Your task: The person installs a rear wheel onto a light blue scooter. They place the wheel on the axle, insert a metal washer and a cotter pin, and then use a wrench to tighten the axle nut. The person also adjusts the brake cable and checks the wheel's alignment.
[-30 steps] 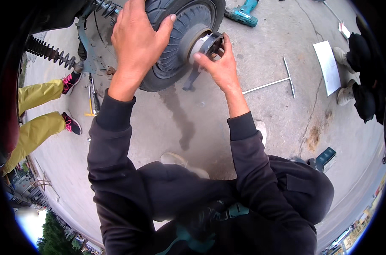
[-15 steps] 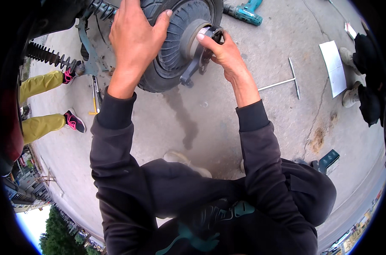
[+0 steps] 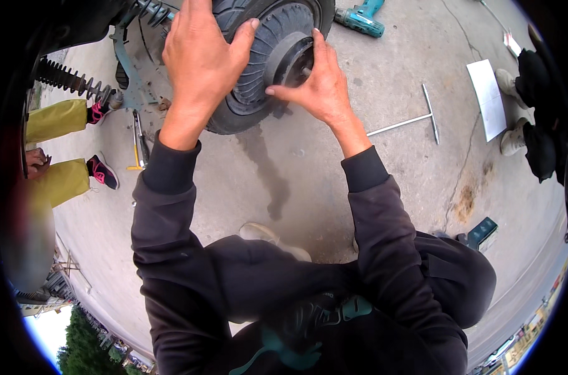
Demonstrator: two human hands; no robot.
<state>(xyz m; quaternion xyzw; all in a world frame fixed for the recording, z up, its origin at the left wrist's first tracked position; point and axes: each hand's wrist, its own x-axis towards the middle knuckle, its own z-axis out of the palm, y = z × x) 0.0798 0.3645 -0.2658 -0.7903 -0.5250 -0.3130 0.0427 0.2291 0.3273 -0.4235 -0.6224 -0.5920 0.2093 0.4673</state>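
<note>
Round plate [image 3: 294, 61] now closer against wheel hub [image 3: 257, 72], apparently nearer seated. Right hand [image 3: 326, 90] grips its rim, thumb opposing fingers; left hand [image 3: 202, 65] spread over tyre [image 3: 224, 120].

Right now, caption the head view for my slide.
Left hand over a wheel, right hand holding a dark round part at its hub, teal drill beyond.

The wheel hub [image 3: 258, 76] looks dull metal (the tyre [image 3: 223, 120], matt rubber).

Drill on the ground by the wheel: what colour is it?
The drill is teal with a dark chuck, seen in the head view.
</note>
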